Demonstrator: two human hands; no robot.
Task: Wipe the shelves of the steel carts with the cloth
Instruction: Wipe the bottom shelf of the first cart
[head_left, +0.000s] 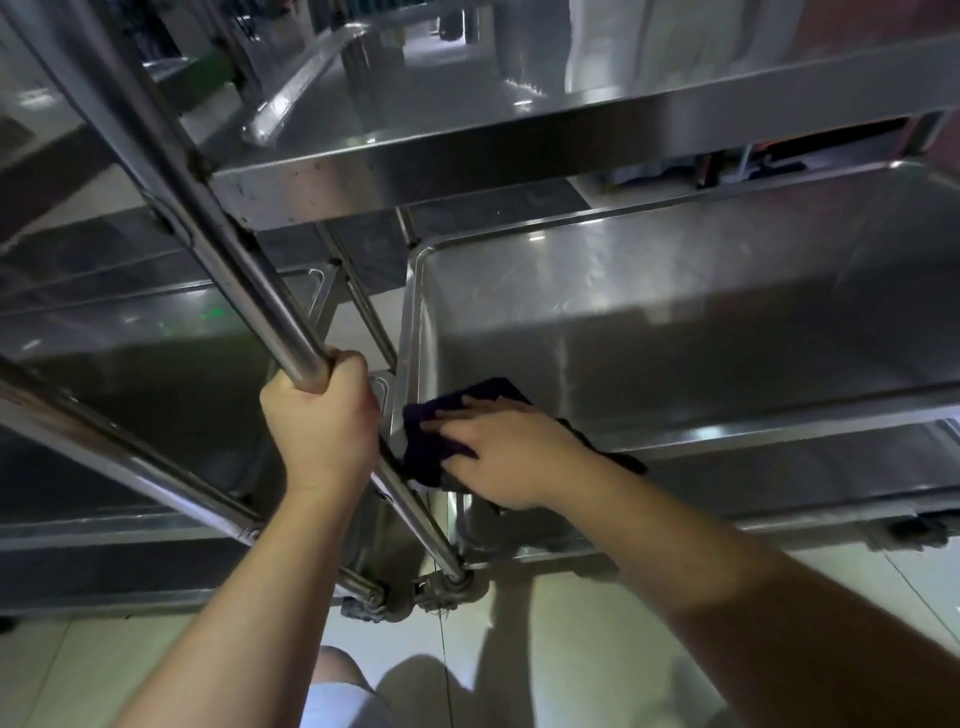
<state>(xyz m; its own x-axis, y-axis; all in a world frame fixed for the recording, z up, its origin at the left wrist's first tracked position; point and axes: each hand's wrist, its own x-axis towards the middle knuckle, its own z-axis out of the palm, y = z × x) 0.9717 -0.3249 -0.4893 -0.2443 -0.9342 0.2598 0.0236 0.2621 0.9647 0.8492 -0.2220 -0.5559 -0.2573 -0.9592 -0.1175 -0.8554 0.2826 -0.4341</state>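
A steel cart with tray shelves stands in front of me. My right hand (498, 452) lies flat with straight fingers on a dark purple cloth (441, 431), pressing it onto the near left corner of the middle shelf (675, 332). My left hand (324, 421) grips the cart's upright steel post (244, 270) just left of that corner. The top shelf (519, 156) hangs above the middle one. Part of the cloth is hidden under my palm.
A second steel cart (130, 364) stands close on the left, its posts crossing the view. A lower shelf (779, 483) sits beneath the middle one. Caster wheels (410, 597) rest on the pale tiled floor (571, 649) near my legs.
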